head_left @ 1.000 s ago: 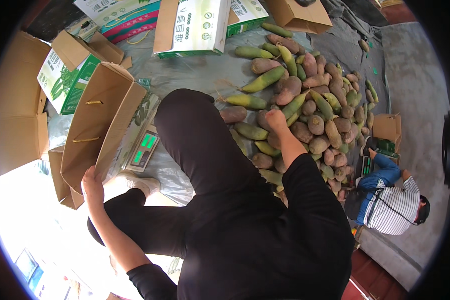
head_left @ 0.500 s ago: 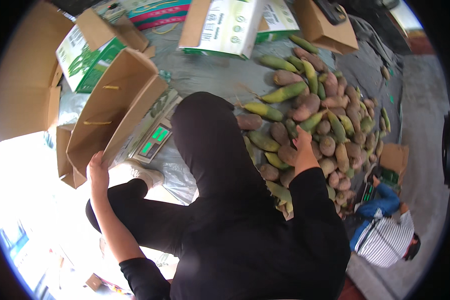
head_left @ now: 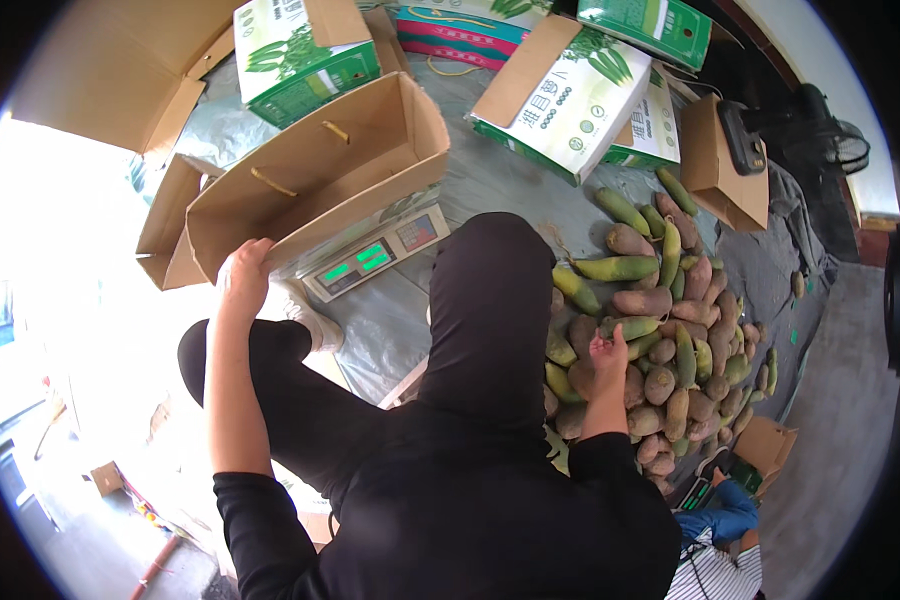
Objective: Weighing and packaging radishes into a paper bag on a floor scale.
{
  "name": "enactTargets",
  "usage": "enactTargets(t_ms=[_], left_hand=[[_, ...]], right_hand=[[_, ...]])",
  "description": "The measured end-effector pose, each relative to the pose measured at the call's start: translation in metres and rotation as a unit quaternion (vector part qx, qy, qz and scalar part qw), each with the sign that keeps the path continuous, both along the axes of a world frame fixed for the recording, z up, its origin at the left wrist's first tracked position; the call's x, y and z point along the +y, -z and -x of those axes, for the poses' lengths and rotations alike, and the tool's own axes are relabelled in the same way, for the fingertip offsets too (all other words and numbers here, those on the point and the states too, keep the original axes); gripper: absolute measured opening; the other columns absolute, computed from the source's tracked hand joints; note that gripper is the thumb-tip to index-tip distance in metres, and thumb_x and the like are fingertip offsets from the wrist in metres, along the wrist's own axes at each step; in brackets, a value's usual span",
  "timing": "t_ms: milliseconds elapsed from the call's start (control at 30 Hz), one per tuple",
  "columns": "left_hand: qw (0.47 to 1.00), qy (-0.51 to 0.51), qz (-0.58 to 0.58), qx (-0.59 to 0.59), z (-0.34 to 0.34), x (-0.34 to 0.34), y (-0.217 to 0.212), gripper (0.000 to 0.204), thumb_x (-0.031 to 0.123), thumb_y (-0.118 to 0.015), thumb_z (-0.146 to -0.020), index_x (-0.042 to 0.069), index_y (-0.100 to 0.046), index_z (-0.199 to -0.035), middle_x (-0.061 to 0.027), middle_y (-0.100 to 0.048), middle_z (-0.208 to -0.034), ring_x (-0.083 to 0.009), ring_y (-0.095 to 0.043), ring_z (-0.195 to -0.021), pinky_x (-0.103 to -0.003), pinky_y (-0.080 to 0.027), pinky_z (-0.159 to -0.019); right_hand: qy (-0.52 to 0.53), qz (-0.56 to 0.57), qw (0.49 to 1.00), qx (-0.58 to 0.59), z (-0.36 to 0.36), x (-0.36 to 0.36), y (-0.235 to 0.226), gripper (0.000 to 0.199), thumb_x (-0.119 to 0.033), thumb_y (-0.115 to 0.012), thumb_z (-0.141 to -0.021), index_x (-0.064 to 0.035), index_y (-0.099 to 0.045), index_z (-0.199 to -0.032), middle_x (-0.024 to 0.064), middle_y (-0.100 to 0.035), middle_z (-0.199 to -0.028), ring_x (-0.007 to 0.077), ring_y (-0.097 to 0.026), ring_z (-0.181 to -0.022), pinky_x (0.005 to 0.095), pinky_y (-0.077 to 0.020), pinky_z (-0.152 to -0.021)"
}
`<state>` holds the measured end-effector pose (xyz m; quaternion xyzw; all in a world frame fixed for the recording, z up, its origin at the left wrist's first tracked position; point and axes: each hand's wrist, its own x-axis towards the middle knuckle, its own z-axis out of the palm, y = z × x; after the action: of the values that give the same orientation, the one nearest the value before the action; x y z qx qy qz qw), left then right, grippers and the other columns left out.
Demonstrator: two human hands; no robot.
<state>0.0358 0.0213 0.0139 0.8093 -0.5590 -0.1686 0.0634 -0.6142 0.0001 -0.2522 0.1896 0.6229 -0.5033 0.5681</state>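
Observation:
My left hand (head_left: 244, 280) is closed on the near rim of an open cardboard box (head_left: 300, 215), with yellow cord loops on its inner wall. Tilted toward me, the box sits over a digital scale (head_left: 415, 232) with lit green digits; its platform is largely hidden. At the left edge of a heap of radishes, my right hand (head_left: 608, 355) has its fingers curled at the near end of a green radish (head_left: 632, 327). Around it lie more green radishes and brownish-pink, soil-coated roots (head_left: 660, 384), several of them touching.
Green-and-white printed cartons (head_left: 570, 100) stand at the back, beside a brown open box (head_left: 720, 170) and a black fan (head_left: 820, 130). A grey plastic sheet (head_left: 470, 150) covers the floor. At lower right, another person in a striped shirt (head_left: 715, 572) works by a second scale.
My view has turned, so the scene sits differently in the picture. My right hand has closed in on the green radish; my left hand keeps its grip on the box rim.

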Motion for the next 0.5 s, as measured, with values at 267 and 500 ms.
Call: enactTargets(t_ms=[267, 500], left_hand=[[0.999, 0.038, 0.035, -0.014, -0.006, 0.003, 0.003, 0.024, 0.000, -0.052, -0.078, 0.006, -0.063, -0.099, -0.0176, -0.062, -0.092, -0.0365, -0.059, -0.094, -0.044, -0.048, -0.081], [0.998, 0.051, 0.028, 0.000, -0.005, 0.002, -0.003, 0.026, -0.003, -0.049, -0.077, 0.002, -0.063, -0.099, -0.0203, -0.062, -0.093, -0.0371, -0.060, -0.095, -0.043, -0.048, -0.082]], right_hand=[[-0.161, 0.103, 0.980, 0.062, -0.079, -0.026, -0.070, 0.032, -0.026, -0.068, -0.085, -0.0088, -0.056, -0.110, 0.0027, -0.062, -0.100, 0.0180, -0.059, -0.087, 0.0302, -0.0463, -0.070], [-0.328, 0.279, 0.889, 0.158, -0.117, -0.079, -0.167, 0.032, -0.019, -0.065, -0.088, -0.0084, -0.052, -0.115, 0.0013, -0.061, -0.102, 0.0155, -0.058, -0.088, 0.0282, -0.0456, -0.073]])
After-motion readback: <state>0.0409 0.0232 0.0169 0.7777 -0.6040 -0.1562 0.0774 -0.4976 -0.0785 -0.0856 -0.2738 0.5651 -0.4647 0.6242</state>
